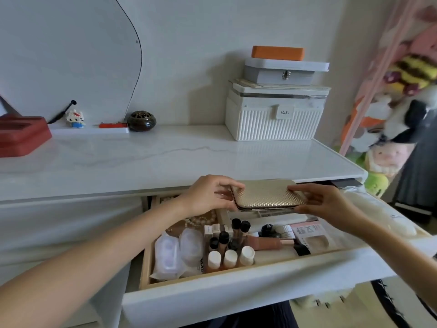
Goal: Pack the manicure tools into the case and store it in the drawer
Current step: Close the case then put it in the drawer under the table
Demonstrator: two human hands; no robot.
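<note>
The gold textured manicure case (266,194) is closed and held level over the back of the open drawer (236,297), just in front of the tabletop edge. My left hand (208,196) grips its left end and my right hand (324,205) pinches its right end. The drawer is pulled out below the white vanity top (142,162) and holds small bottles (230,247), a pearl strand (201,220), plastic blister packs (177,254) and a pink packet (307,235). No loose manicure tools are in sight.
On the vanity top stand a white ribbed storage box (274,114) with a grey box and an orange block stacked on it, a dark round burner (141,121), a small figurine (75,118) and a red tray (21,136). Plush toys (402,102) hang at the right.
</note>
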